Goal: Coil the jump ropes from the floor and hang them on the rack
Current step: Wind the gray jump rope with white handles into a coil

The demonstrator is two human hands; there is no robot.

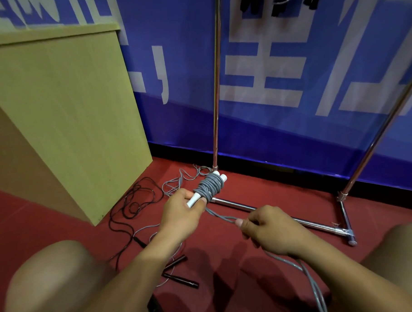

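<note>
Grey-wrapped white handles (pixel 208 187) in left hand (pixel 179 212) point up-right toward rack (pixel 215 84).

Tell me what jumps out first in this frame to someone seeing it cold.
Centre frame, the left hand holds a pair of white handles bundled in grey rope coils, while the right hand pinches the loose grey strand leading off them. Behind stands a chrome rack against a blue banner, with coiled ropes already hanging at the top. A black rope lies tangled on the red floor at left.
</note>
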